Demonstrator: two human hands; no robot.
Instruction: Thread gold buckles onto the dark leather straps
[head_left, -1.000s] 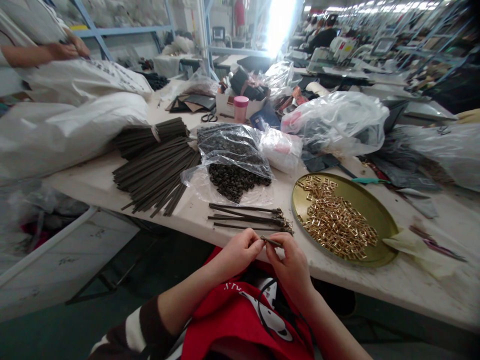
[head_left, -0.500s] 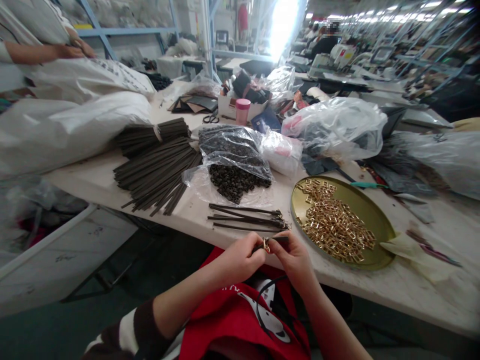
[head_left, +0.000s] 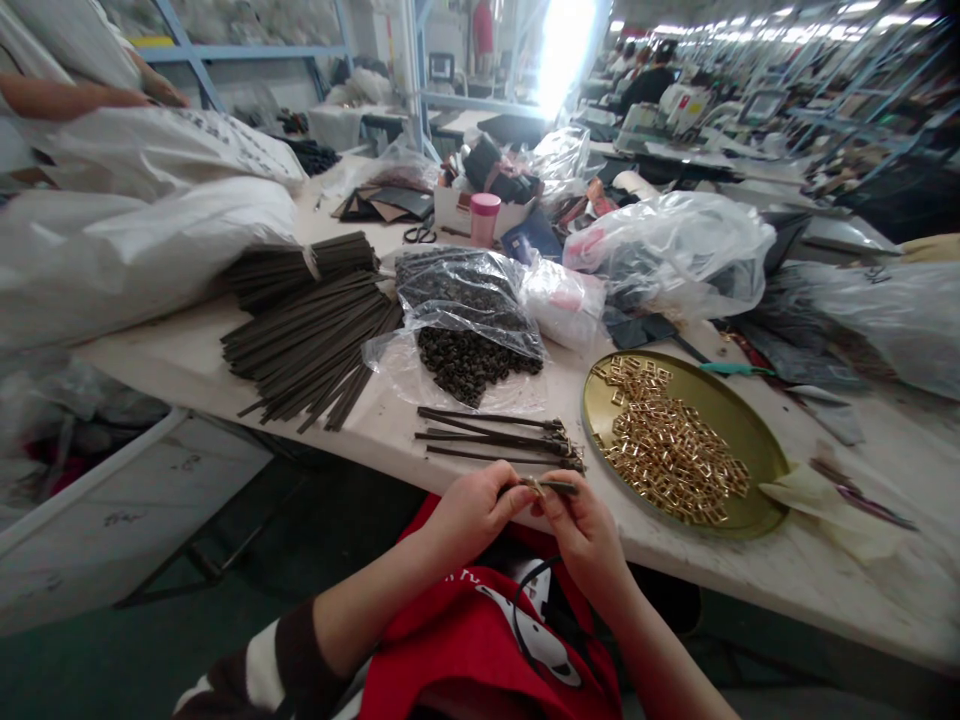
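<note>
My left hand (head_left: 480, 508) and my right hand (head_left: 583, 520) meet at the table's front edge, fingers pinched on a dark strap (head_left: 561, 487) with a small gold buckle (head_left: 534, 484) between them. Just beyond my hands lie several finished-looking straps (head_left: 491, 435) with buckles at their right ends. To the right, a round gold tray (head_left: 765, 470) holds a heap of gold buckles (head_left: 667, 450). Small dark pieces (head_left: 472, 365) spill from a clear plastic bag (head_left: 465, 285) behind the straps. A large bundle of dark strips (head_left: 307, 345) lies on the left.
A pink jar (head_left: 484, 218), black scissors (head_left: 419, 235) and a filled white box (head_left: 452, 212) stand farther back. Clear plastic bags (head_left: 675, 250) cover the back right. White sacks (head_left: 135, 250) lie at left, near another person's arm (head_left: 67, 98).
The buckle between my fingers has turned and is now more covered by them. My right fingers have shifted slightly along the strap. The view has moved a little.
</note>
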